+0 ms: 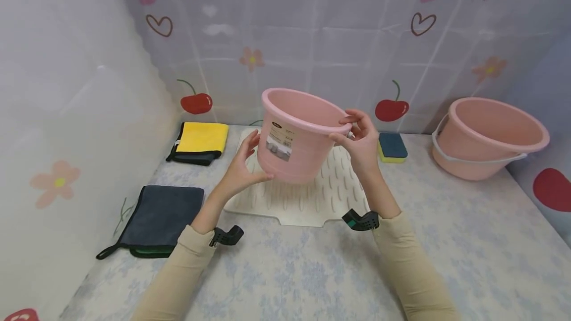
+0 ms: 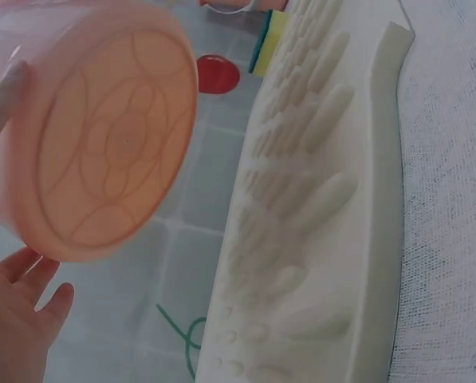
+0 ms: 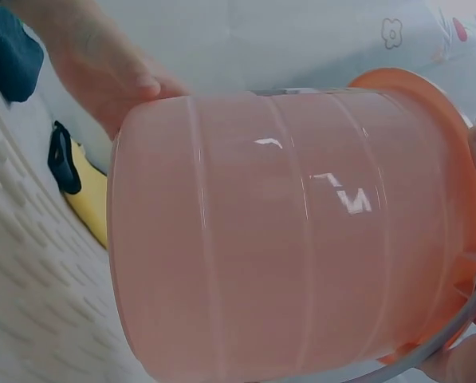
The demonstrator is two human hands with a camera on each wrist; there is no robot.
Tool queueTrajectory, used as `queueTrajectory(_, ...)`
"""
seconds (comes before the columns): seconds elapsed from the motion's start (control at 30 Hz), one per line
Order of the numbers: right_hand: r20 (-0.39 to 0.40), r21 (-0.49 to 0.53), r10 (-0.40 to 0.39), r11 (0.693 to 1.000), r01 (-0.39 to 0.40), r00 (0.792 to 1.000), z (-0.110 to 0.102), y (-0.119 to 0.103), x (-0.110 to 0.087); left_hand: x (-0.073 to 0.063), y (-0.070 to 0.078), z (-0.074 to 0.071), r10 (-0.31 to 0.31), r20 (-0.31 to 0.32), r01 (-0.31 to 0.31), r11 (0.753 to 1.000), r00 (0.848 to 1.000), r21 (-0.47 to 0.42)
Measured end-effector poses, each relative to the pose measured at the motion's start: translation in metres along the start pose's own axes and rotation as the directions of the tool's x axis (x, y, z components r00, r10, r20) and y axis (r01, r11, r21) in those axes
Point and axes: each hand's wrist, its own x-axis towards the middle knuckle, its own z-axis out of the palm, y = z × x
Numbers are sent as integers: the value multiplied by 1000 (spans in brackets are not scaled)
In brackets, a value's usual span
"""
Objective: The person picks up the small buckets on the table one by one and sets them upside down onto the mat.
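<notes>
You are holding the pink bucket (image 1: 308,155) with both hands, and it is hovering over the cream ribbed board (image 1: 308,207), its base apart from the surface. Your left hand (image 1: 238,175) is supporting the lower left part of the bucket, the thumb reaching along the bottom edge and the spread fingers resting on the side. Your right hand (image 1: 363,145) is gripping the rim on the far right, the thumb lying outside and the fingers hooking over the edge. The bucket is tilting, its rim sloping down toward your right hand, and its printed label (image 1: 280,141) is facing you. In the right wrist view, the grey handle (image 3: 438,341) is curving down beside that hand.

The board is lying on the patterned counter (image 1: 285,271). A blue-and-yellow sponge (image 1: 393,147) is sitting just right of the board, and a second bucket (image 1: 473,145), also pink, is standing farther right. To the left, a folded yellow cloth (image 1: 202,137) is lying near the printed backdrop (image 1: 312,33), and a dark grey cloth (image 1: 162,212) is lying nearer you.
</notes>
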Motion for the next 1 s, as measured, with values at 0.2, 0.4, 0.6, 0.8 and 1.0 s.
queueTrajectory(0.2,3,69,9,998,-9,1000,3,0,2,-4,2,-1,-31,25,32,997,999,-64)
queueTrajectory(0.4,91,9,40,999,-41,995,1,6,6,1,-11,1,-25,-26,21,989,999,-146)
queueTrajectory(0.6,277,-273,209,953,-131,938,-2,9,6,6,-25,4,-48,-140,26,988,989,-152)
queueTrajectory(0.8,213,-602,208,797,-39,955,-5,18,5,7,-19,8,-129,-172,94,976,977,-197)
queueTrajectory(1.0,283,-503,-4,851,152,959,-5,32,6,7,-12,12,-206,-185,149,948,961,-281)
